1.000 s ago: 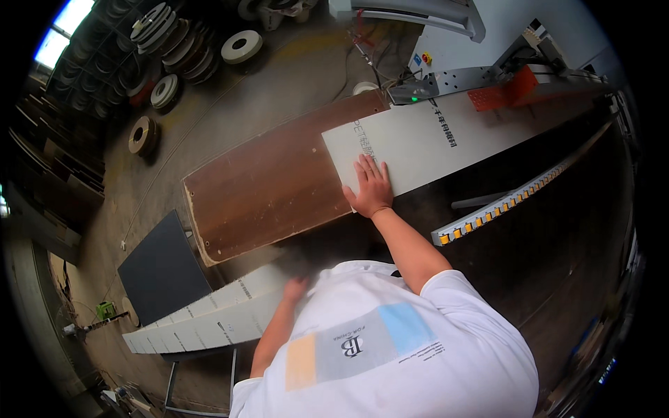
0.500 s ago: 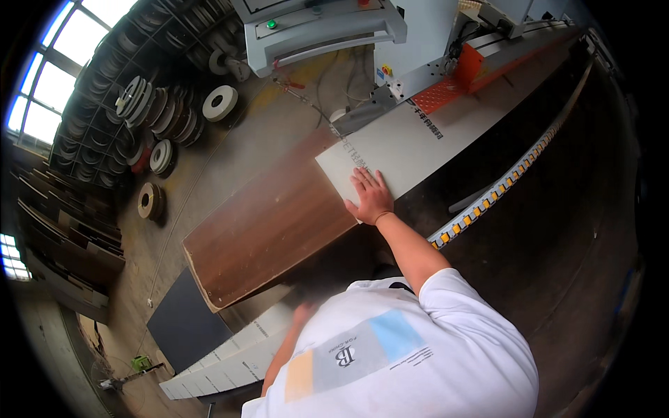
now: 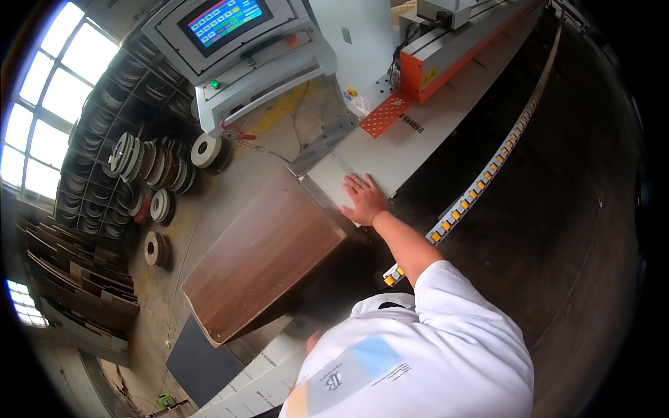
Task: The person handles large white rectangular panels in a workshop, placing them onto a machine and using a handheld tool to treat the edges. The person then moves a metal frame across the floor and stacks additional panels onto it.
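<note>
My right hand (image 3: 366, 200) lies flat with its fingers outstretched on a whitish panel (image 3: 411, 150) with dark print. The panel's near end lies beside a brown wood-grain board or box-like block (image 3: 268, 254), and its far part runs beneath the orange side of a machine (image 3: 412, 80). Only a bit of my left hand (image 3: 313, 340) shows at the edge of my white shirt, near white printed boards (image 3: 268, 362) low on the left. Its fingers are hidden.
A control console (image 3: 237, 70) with a lit screen stands at the far left of the machine. A curved rail (image 3: 463, 205) with yellow rollers runs along the right. Rolls of edge banding (image 3: 157, 164) stand at left; a dark board (image 3: 202, 359) lies below the brown block.
The whitish panel has slid away along the machine, off the brown block, with my right hand flat on it. My left hand has become more hidden, and the view has shifted, showing the console's screen.
</note>
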A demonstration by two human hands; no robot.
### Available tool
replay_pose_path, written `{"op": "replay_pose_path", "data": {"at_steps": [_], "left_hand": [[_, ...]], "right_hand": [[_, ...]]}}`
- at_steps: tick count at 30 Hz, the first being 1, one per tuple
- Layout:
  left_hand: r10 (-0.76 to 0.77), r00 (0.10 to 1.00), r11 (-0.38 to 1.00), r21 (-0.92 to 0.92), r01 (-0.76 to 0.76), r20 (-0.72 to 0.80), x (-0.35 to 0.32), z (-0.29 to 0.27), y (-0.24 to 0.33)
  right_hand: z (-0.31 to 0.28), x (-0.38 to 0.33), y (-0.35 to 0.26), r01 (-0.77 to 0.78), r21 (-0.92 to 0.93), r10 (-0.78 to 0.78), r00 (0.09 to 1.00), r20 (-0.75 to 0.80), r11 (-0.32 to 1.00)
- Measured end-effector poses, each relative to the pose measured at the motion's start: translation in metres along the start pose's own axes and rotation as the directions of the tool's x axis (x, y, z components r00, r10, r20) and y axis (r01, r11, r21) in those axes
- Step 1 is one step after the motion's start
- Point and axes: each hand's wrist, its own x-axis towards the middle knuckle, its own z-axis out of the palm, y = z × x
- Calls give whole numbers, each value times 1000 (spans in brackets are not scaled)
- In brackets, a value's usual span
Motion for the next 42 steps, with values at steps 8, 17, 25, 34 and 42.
{"op": "replay_pose_path", "data": {"at_steps": [8,17,25,34,42], "left_hand": [[6,1000,989,151,-7,9,-16,24,-1],[560,641,826,418,-378,-525,-99,42,180],[777,141,597,644,-478,-614,-85,-10,177],[-413,675,886,-442,142,-612,-55,11,-165],[-697,667,311,-949,-52,-265,-59,77,-293]], "right_hand": [[-13,11,27,-49,188,70,992,-103,981],[45,-73,-177,-438,869,-277,827,490,230],[57,-141,-325,-991,48,-675,120,728,-125],[53,-147,-391,-656,370,-484,8,875,658],[110,-74,-464,632,456,-776,452,441,627]]}}
